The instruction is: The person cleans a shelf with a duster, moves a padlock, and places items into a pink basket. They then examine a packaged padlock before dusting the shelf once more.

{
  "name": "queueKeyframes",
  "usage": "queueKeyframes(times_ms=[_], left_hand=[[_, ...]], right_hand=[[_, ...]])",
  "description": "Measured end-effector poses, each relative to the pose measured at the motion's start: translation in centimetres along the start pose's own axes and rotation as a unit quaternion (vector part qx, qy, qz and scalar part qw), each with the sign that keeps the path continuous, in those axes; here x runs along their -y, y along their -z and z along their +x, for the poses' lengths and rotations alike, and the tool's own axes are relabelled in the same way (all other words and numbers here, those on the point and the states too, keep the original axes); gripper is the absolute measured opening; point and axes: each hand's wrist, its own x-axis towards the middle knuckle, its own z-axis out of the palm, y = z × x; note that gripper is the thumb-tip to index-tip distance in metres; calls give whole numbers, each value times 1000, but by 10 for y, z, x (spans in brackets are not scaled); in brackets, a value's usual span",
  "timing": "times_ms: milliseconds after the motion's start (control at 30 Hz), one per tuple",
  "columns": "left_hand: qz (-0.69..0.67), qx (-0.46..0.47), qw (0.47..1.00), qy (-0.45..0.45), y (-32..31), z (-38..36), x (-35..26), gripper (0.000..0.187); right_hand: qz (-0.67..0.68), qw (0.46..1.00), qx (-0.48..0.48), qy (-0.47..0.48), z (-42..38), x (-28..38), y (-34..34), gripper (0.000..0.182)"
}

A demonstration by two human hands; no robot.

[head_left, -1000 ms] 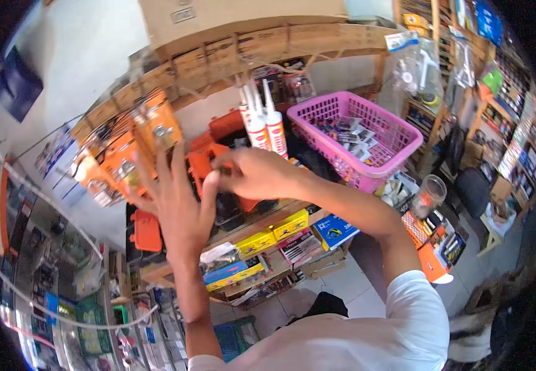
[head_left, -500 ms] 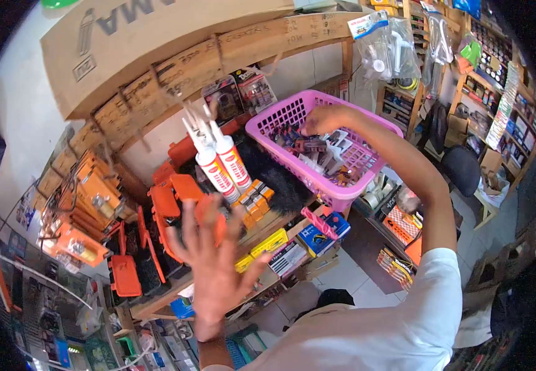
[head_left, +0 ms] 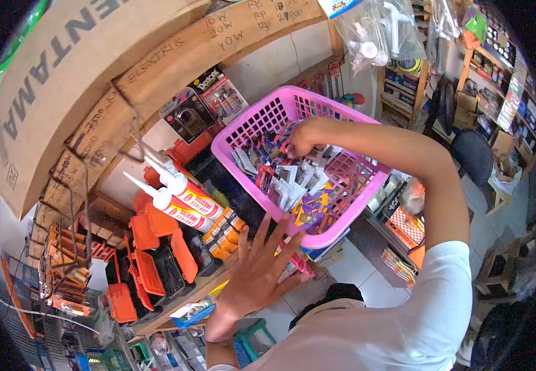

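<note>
A pink plastic basket (head_left: 336, 236) with slotted walls sits on the shelf, holding many small packets. My right hand (head_left: 308, 137) reaches over its far side, fingers curled down among dark and purple packets; its fingertips are hidden. Silver packets (head_left: 289, 185) and yellow-and-purple packs (head_left: 317, 207) lie nearer the front of the basket. My left hand (head_left: 252, 272) is open with spread fingers, its fingertips close to the basket's near rim. Left of it stand small orange-and-yellow boxes (head_left: 224, 238) and two white silicone sealant tubes (head_left: 187, 204), tilted in this view.
Orange-lidded black cases (head_left: 150, 275) line the shelf at left. Behind the basket are blister packs (head_left: 218, 96) and a wooden beam (head_left: 218, 34) with handwriting and hanging wire hooks. A large cardboard box (head_left: 51, 93) sits above. Plastic-bagged fittings (head_left: 373, 37) hang at upper right.
The view has shifted closer to the basket. My left hand has moved right, from beside the orange cases to the basket's near rim. My right hand remains in the basket, lower among the packets.
</note>
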Motion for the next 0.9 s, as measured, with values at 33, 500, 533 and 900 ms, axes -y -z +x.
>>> queueKeyframes(times_ms=[33, 500, 533, 900], left_hand=[[-15, 2, 1000, 3, -2, 2, 0, 69], [-71, -33, 997, 29, -7, 9, -3, 69], [-70, -37, 996, 36, -6, 9, -3, 69], [-78, -58, 995, 29, -12, 5, -5, 67]], right_hand=[[-40, 998, -52, 8, 0, -1, 0, 53], [109, 951, -267, 111, 98, 73, 6, 50], [145, 968, -159, 127, 109, 69, 14, 49], [126, 982, 131, 51, 116, 29, 45, 22]])
